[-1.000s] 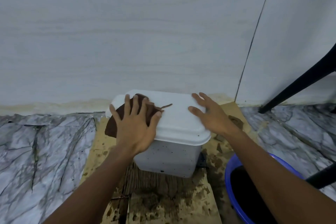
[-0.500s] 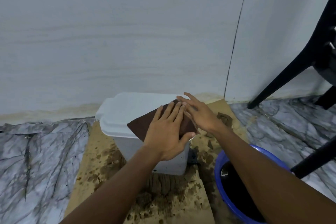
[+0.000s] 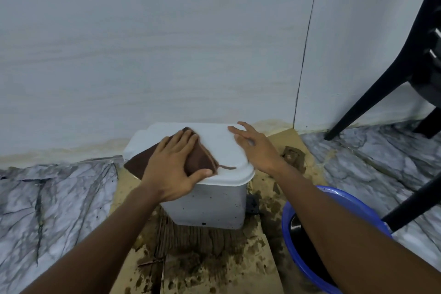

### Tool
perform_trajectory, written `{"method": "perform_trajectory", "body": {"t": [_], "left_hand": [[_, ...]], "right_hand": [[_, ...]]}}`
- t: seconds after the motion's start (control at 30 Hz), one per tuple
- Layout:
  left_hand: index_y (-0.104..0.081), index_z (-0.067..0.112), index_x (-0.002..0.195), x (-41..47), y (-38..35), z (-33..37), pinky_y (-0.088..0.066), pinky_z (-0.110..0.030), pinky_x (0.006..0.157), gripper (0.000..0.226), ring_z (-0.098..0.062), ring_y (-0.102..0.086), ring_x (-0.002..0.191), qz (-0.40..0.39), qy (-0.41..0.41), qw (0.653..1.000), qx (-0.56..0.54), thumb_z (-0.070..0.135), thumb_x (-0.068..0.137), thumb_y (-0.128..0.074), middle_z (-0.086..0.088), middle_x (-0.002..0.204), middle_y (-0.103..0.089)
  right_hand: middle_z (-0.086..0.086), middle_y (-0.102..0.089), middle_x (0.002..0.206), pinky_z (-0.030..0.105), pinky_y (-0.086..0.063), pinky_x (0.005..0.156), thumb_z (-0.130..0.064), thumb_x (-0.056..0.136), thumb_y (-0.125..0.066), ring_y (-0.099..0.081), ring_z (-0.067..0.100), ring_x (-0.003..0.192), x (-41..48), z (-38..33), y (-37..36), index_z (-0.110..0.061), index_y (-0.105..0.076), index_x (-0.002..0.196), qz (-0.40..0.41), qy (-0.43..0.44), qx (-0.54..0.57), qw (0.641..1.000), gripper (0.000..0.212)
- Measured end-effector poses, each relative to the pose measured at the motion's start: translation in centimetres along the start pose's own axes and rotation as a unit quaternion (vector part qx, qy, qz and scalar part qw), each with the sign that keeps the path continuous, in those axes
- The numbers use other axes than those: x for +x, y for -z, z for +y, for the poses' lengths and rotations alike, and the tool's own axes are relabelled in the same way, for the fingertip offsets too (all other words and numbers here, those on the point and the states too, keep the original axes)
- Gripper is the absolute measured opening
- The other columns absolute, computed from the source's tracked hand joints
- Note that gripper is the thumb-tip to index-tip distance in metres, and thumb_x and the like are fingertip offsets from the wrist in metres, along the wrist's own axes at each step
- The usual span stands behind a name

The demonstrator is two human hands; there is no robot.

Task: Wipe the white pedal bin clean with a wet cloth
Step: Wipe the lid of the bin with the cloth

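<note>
Two bare hands rest on the lid point(image 3: 222, 143) of the white pedal bin point(image 3: 210, 205), which stands on stained cardboard point(image 3: 214, 270) against the pale wall point(image 3: 167, 43), with marbled floor point(image 3: 59, 198) on either side. The left hand point(image 3: 174, 169) lies flat on the brown cloth point(image 3: 202, 157), fingers straight and close together, thumb stretched out along the lid's front edge. It covers the cloth's middle; one corner hangs over the lid's left edge, and a loose thread trails to the right. The right hand point(image 3: 256, 148) lies on the lid's right rear part, fingers straight and slightly spread, holding nothing. Dark specks mark the bin's front wall. A dark part point(image 3: 253, 205) shows at the bin's lower right, too shadowed to identify. A small brown object point(image 3: 292, 154) lies on the cardboard beyond the right wrist and cannot be made out. The blue basin point(image 3: 285, 224) stands near the bin's right side, partly hidden by the right forearm and cut by the frame; its contents read only as dark. The black chair point(image 3: 372, 102) is cut off at the right edge.
</note>
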State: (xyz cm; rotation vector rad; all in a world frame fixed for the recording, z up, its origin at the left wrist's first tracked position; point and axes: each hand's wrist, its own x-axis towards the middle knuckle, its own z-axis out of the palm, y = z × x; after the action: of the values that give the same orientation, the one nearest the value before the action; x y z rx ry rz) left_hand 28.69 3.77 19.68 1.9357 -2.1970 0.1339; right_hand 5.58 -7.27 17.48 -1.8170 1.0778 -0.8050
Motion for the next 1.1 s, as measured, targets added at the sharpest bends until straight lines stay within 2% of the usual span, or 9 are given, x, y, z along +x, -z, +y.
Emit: {"method": "perform_trajectory", "body": {"t": [0.13,0.27,0.5,0.6,0.73,0.8,0.87,0.97,1.1], "left_hand": [[-0.011,0.021,0.163,1.5,-1.2,5.3,-0.001,-0.041,0.128,0.103,-0.014,0.001,0.157,-0.003,-0.084,0.996,0.019,0.089,0.087,-0.021,0.003,0.169,-0.005],[-0.018,0.023,0.162,1.4,-1.7,4.2,-0.006,-0.039,0.128,0.097,-0.012,-0.005,0.156,0.016,-0.129,0.991,0.021,0.085,0.089,-0.034,0.004,0.168,-0.011],[-0.030,0.027,0.159,-1.3,-0.5,-4.0,-0.011,-0.038,0.127,0.106,-0.013,-0.019,0.154,0.032,-0.045,0.998,-0.001,0.092,0.076,-0.044,0.006,0.166,-0.024],[-0.033,0.021,0.158,-0.7,-0.8,-1.9,-0.010,-0.039,0.127,0.110,-0.018,-0.021,0.154,0.034,-0.043,0.998,0.020,0.092,0.076,-0.044,0.000,0.165,-0.027],[-0.027,0.017,0.160,1.2,-2.1,4.9,-0.010,-0.046,0.127,0.107,-0.022,-0.017,0.155,0.025,-0.090,0.995,0.032,0.089,0.082,-0.038,-0.004,0.167,-0.024],[-0.022,0.017,0.161,1.8,-2.4,6.0,-0.006,-0.045,0.127,0.104,-0.023,-0.014,0.156,0.013,-0.104,0.994,0.041,0.086,0.085,-0.037,-0.005,0.168,-0.020],[-0.020,0.019,0.162,1.7,-2.0,4.6,-0.003,-0.041,0.127,0.100,-0.021,-0.011,0.156,0.013,-0.128,0.991,0.039,0.084,0.087,-0.038,-0.003,0.169,-0.017],[-0.017,0.026,0.162,0.8,-0.9,-0.3,-0.003,-0.037,0.128,0.100,-0.015,-0.007,0.156,-0.001,-0.138,0.990,0.026,0.085,0.085,-0.040,0.002,0.169,-0.012],[-0.015,0.031,0.162,-1.0,0.6,-7.6,-0.009,-0.042,0.128,0.104,-0.011,-0.006,0.156,-0.022,-0.093,0.995,0.019,0.090,0.081,-0.042,0.007,0.169,-0.008]], "right_hand": [[-0.009,-0.028,0.164,0.029,-0.031,0.117,-0.034,0.107,-0.043,-0.032,0.015,0.147,-0.3,-0.2,0.4,-0.034,-0.055,0.142,-0.005,0.018,-0.029,0.999,0.037],[-0.009,-0.028,0.164,0.027,-0.028,0.115,-0.035,0.108,-0.042,-0.030,0.015,0.149,-0.2,-0.3,0.4,-0.036,-0.055,0.142,-0.012,0.019,-0.047,0.999,0.037],[-0.011,-0.027,0.164,0.035,-0.029,0.120,-0.035,0.107,-0.044,-0.032,0.014,0.147,-0.2,-0.3,0.1,-0.041,-0.057,0.136,0.001,0.004,-0.014,1.000,0.033],[-0.011,-0.027,0.164,0.038,-0.031,0.120,-0.033,0.107,-0.044,-0.033,0.016,0.147,-0.2,-0.4,0.0,-0.041,-0.058,0.135,0.004,0.005,-0.015,1.000,0.032],[-0.004,-0.030,0.164,0.028,-0.032,0.111,-0.029,0.108,-0.042,-0.036,0.022,0.146,0.3,-0.5,0.6,-0.032,-0.056,0.141,0.006,0.007,-0.078,0.997,0.036],[-0.002,-0.029,0.164,0.033,-0.031,0.116,-0.033,0.108,-0.042,-0.034,0.024,0.148,0.7,-0.6,0.6,-0.031,-0.054,0.144,-0.006,0.010,-0.107,0.994,0.038],[-0.003,-0.029,0.164,0.039,-0.032,0.118,-0.034,0.107,-0.042,-0.035,0.024,0.147,0.8,-0.7,0.5,-0.032,-0.054,0.143,-0.011,0.012,-0.114,0.993,0.038],[-0.007,-0.031,0.163,0.031,-0.040,0.104,-0.031,0.107,-0.042,-0.045,0.023,0.139,0.5,-0.6,0.4,-0.034,-0.055,0.140,0.003,0.013,-0.094,0.995,0.036],[-0.007,-0.029,0.164,0.028,-0.038,0.105,-0.031,0.107,-0.042,-0.042,0.022,0.141,0.2,-0.9,0.0,-0.032,-0.057,0.140,0.009,0.003,-0.063,0.998,0.036]]}}
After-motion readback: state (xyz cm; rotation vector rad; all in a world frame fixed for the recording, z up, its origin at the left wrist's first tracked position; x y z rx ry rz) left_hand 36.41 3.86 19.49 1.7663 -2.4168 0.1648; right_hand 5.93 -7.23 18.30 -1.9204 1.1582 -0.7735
